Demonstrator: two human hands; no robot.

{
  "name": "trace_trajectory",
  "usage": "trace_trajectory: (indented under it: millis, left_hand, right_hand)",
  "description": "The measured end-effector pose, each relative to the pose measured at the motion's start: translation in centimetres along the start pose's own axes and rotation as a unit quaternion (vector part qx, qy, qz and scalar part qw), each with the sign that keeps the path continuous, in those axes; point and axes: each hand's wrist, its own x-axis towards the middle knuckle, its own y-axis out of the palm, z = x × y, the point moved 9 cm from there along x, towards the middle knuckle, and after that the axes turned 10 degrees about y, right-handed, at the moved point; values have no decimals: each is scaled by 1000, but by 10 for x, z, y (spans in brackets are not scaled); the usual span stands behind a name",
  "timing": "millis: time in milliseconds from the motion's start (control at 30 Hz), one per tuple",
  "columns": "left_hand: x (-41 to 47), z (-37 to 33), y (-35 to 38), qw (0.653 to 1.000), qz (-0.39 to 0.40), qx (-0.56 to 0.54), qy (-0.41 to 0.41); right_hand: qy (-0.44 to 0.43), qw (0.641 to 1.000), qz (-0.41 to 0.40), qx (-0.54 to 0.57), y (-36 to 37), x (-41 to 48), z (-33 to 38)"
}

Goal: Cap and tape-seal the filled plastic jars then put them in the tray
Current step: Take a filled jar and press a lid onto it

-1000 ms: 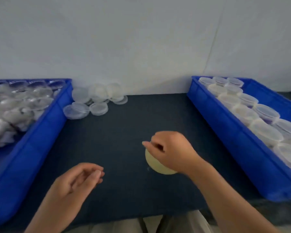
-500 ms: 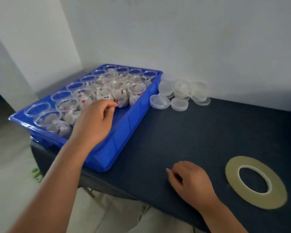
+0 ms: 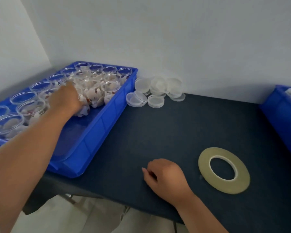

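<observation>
Left hand (image 3: pixel 65 98) among filled jars (image 3: pixel 110 90) in blue tray (image 3: pixel 97 130), grasp cannot be told, right hand (image 3: pixel 166 175) on table (image 3: pixel 158 132), fingers (image 3: pixel 148 172) loosely curled, empty, near tape roll (image 3: pixel 228 186)

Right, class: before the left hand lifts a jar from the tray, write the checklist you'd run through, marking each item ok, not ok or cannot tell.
1. Left hand on a filled jar in the left tray: ok.
2. Grip closed round that jar: cannot tell, hidden by the hand's back.
3. Loose lids beside the tray: ok.
4. Tape roll lying flat and free on the table: ok.
5. Right hand empty, ready for a lid: ok.
6. Room in the right tray: cannot tell, mostly out of frame.
</observation>
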Motion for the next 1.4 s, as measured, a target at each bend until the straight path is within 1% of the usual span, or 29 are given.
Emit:
trace_trajectory:
  millis: [67,100,133,200,233,267,300,367,433,467,533,567,667,733,800,867,1033,1100,1167,1233,1267,1333,1400]
  left_hand:
    - [4,2,-3,999,22,29,-6]
    - [5,2,-5,999,19,46,3]
    - [6,0,-11,998,0,61,16]
    - [4,-7,-33,994,-89,50,48]
    - [-2,-12,-47,988,-139,10,66]
    - [-8,-16,-61,980,-172,-55,83]
    - [-14,-20,-72,969,-185,-132,96]
    - [-30,-33,-91,936,-180,-278,117]
    - [-59,-53,-109,895,-203,-377,128]
    - [-77,-64,-113,871,-205,-429,126]
    - [-111,-95,-98,813,-143,-550,127]
    - [-127,-110,-86,802,-108,-572,135]
    - [-176,-158,-46,809,-35,-547,211]
    - [-199,-188,-19,809,7,-528,259]
    - [-211,-210,4,822,28,-492,284]
    - [-214,-220,21,836,48,-466,286]
    - [-204,-228,27,843,75,-406,345]
    - [-202,-227,25,847,83,-391,351]
    - [-203,-227,26,844,91,-394,352]
    - [-204,-227,27,839,98,-403,354]
    - [-204,-227,28,837,105,-404,354]
    - [-203,-227,30,834,127,-400,358]
    - [-203,-228,29,829,148,-405,358]
  right_hand:
    - [-1,1000,5,4,0,0,0]
    - [0,1000,5,6,-1,0,0]
    - [1,1000,3,8,-1,0,0]
    - [6,1000,-2,19,-3,1,-1]
    - [11,999,-6,30,-5,1,-2]
    - [20,999,-11,46,-7,1,-5]
    - [36,997,-19,67,-10,3,-9]
    - [103,987,-17,118,-14,11,-24]
    - [172,973,29,149,-14,29,-42]
    - [193,968,53,148,-14,41,-52]
    - [212,967,82,115,-18,69,-71]
    - [217,968,88,96,-20,85,-81]
    - [234,966,111,20,-18,134,-105]
    - [225,963,140,-38,-6,166,-117]
    - [194,962,170,-87,9,196,-122]
    - [162,960,195,-118,27,222,-126]
    - [123,941,248,-193,59,257,-141]
    - [117,952,221,-179,53,258,-141]
    - [104,974,158,-124,33,250,-133]
    - [120,990,77,-23,-1,233,-126]
    - [142,989,26,38,-22,221,-125]
    - [192,966,-63,159,-65,191,-121]
    - [234,926,-102,279,-94,159,-113]
